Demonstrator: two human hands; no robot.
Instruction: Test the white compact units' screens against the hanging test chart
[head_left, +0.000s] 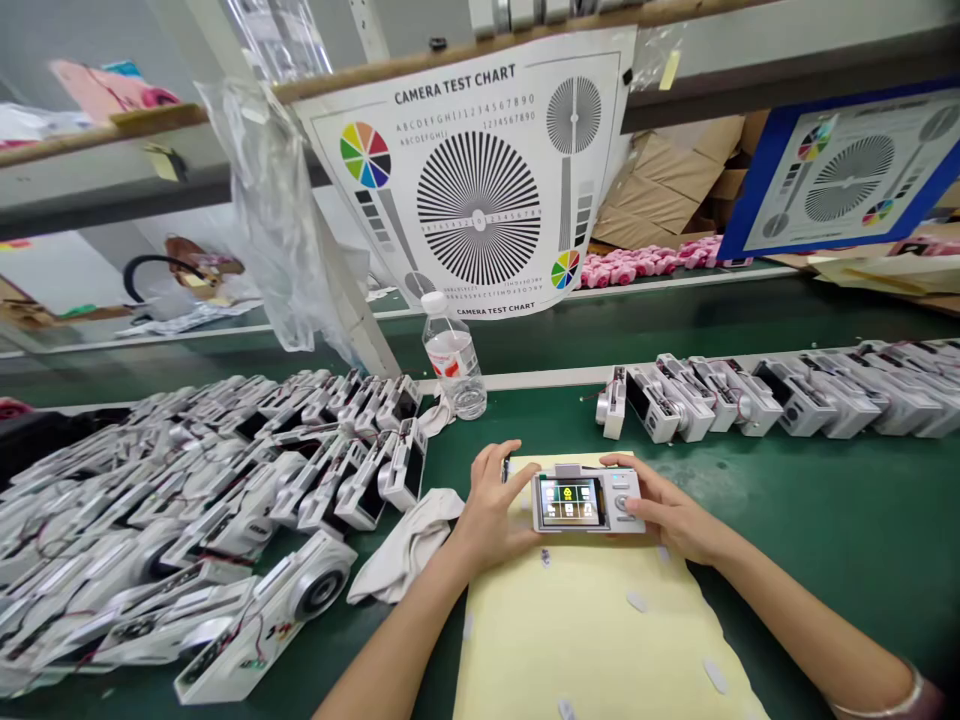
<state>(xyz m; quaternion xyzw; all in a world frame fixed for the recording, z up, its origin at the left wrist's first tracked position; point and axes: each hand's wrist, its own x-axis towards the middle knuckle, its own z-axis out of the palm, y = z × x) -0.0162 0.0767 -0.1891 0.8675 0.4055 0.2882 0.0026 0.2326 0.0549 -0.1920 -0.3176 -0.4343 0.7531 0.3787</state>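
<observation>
A small white digital camera (pixel 630 518) is held just above a yellow sheet (pixel 592 620), its back facing me. Its lit screen (pixel 568 502) shows a grid of menu icons. My left hand (pixel 491 515) grips the camera's left end, thumb at the lower edge and fingers raised at the upper side. Around the right end is my right hand (pixel 675 510), its thumb on the round button pad and a finger along the top edge. The lens side is hidden from view.
Many white camera bodies, some with exposed wires, crowd the green bench at left (pixel 225 560); another row (pixel 750 400) stands at right. A white cloth (pixel 411 545) and water bottle (pixel 455 365) are nearby. A camera test chart (pixel 480 190) hangs ahead.
</observation>
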